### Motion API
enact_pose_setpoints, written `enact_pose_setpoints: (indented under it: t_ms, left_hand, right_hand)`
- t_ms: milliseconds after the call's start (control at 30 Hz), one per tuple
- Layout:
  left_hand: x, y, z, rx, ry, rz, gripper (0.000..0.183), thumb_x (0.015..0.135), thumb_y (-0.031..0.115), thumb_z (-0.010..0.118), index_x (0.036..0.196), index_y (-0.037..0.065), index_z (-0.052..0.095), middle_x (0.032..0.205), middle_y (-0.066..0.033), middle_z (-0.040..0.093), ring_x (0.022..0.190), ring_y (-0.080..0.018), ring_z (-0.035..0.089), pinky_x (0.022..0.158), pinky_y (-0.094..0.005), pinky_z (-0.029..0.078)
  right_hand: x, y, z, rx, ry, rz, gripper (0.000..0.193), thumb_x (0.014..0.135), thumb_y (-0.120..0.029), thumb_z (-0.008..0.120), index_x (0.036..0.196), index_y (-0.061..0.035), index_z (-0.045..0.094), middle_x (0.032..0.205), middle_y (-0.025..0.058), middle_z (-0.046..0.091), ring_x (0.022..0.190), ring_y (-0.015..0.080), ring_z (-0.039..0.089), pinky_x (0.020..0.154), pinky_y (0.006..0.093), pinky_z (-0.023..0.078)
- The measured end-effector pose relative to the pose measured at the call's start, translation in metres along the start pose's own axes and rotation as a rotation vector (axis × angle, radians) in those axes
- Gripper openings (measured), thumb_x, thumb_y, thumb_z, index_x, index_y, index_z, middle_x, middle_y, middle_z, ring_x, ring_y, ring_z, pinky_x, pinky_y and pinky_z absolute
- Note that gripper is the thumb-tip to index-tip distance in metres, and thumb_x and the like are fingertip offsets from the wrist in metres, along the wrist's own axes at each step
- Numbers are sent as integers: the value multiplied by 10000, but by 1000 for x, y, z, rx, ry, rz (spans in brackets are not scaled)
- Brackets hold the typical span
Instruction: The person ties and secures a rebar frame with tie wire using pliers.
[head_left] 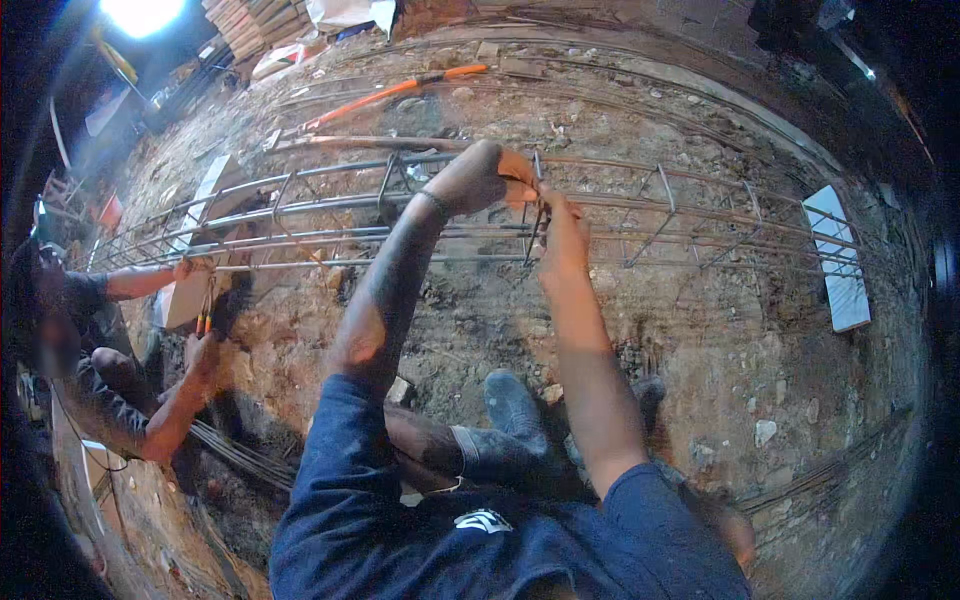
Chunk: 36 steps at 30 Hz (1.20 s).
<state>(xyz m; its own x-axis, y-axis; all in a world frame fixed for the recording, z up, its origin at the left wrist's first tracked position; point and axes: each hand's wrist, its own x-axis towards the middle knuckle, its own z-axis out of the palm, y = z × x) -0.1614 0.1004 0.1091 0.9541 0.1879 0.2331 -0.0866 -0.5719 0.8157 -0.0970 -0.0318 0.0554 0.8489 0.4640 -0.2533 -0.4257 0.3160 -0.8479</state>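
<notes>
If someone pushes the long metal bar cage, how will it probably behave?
The cage is probably heavy, since it has many long metal bars. The loops joining the bars likely keep it fairly stiff, though its length may allow some sag. Its angular outline suggests sliding rather than rolling on the pale blocks.

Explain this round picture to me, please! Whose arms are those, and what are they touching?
There is no robot, just a person's bare hands. A wide camera on the person's head looks down, so edges bend and the arms come in from below. The left hand and right hand meet at a long cage of metal bars; whether they pinch something smaller is hard to see. A white block sits under the cage's right end. Below is stony dirt ground, and beyond the cage lies a long orange tool. At the left, another person's hand holds orange-handled pliers.
</notes>
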Motion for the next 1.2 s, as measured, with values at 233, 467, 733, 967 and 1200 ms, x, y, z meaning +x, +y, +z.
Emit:
enact_pose_setpoints:
  t_ms: [233,467,733,967,1200]
  left_hand:
    - [3,-5,10,288,191,167,159,744,122,670,849,4,649,737,-164,635,654,-271,625,616,-330,480]
    - [-18,9,26,264,337,191,115,756,104,658,798,0,637,695,-149,605,640,-257,609,612,-314,473]
    - [-24,2,34,375,311,462,83,729,43,641,811,39,649,828,-94,636,788,-261,625,702,-343,491]
    - [-39,6,50,521,408,546,200,698,66,666,896,91,653,992,-68,584,942,-284,541,825,-388,430]
    - [-47,21,60,461,485,349,255,738,133,659,963,21,618,1001,-131,591,974,-303,553,857,-402,420]
  right_hand:
    - [9,20,-10,-29,-135,-354,245,825,-250,648,737,-29,588,739,5,556,729,95,475,625,277,378]
    - [-4,8,-13,-692,86,-680,375,848,-300,613,685,36,576,626,160,568,590,272,525,590,362,400]
    - [-26,-12,-34,-818,-224,-667,272,735,-27,489,960,4,639,719,233,592,606,327,568,579,381,432]
    - [-26,-75,-40,-871,-366,-284,231,768,-77,553,945,49,633,733,108,640,584,168,581,525,305,463]
    - [-15,-108,-12,-585,-511,-122,193,872,-125,483,905,19,607,750,65,627,609,86,572,535,217,456]
